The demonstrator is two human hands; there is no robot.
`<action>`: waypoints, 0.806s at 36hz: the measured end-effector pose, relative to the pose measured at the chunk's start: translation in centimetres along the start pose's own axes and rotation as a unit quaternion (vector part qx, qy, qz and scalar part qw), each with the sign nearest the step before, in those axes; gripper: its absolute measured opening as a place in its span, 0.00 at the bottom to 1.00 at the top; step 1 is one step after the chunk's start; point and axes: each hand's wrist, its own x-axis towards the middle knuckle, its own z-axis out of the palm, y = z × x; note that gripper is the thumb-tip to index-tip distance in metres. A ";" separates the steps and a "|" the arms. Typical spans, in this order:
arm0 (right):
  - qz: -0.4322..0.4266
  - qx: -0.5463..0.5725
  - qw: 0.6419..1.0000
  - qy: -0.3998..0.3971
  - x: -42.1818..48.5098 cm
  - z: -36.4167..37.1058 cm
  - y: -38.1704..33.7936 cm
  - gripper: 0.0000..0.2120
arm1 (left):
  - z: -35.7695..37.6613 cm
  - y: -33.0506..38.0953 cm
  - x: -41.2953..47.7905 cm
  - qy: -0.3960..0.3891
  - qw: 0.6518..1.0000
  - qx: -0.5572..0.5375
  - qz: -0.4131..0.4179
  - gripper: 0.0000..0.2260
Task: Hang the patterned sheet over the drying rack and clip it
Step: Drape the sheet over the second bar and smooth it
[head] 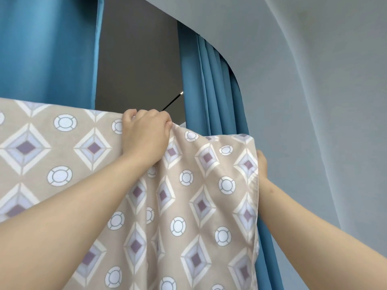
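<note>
Bunching the patterned sheet (199,206) at its top edge, left hand (144,132) clamps it; right hand (262,166) hides its grip.

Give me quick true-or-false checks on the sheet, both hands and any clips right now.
1. The left hand grips the top edge of the patterned sheet. True.
2. A clip is fastened on the sheet's top edge. False: no clip shows anywhere.
3. The right hand lies fully visible in front of the sheet. False: it is at the sheet's right edge, with its fingers hidden behind the fabric.
4. Blue curtains hang behind the sheet. True.
5. The sheet is plain white. False: it is beige with diamonds and circles.
</note>
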 end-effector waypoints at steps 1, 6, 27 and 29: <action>-0.009 -0.025 1.000 0.010 -0.1 -0.5 -0.2 0.16 | 0.1 0.1 -0.1 0.005 1.000 -0.003 -0.006 0.12; 0.036 -0.105 0.983 -0.149 -3.2 -2.4 -0.7 0.07 | 0.6 1.3 -0.9 0.025 0.998 -0.046 -0.038 0.11; 0.136 -0.257 0.933 -0.210 -8.0 -9.7 8.2 0.09 | 1.5 5.6 -17.7 -0.185 0.977 -0.083 0.070 0.31; 0.141 -0.245 0.932 -0.227 -8.6 -10.6 8.1 0.08 | 1.2 6.5 -19.3 -0.204 0.975 -0.048 0.076 0.35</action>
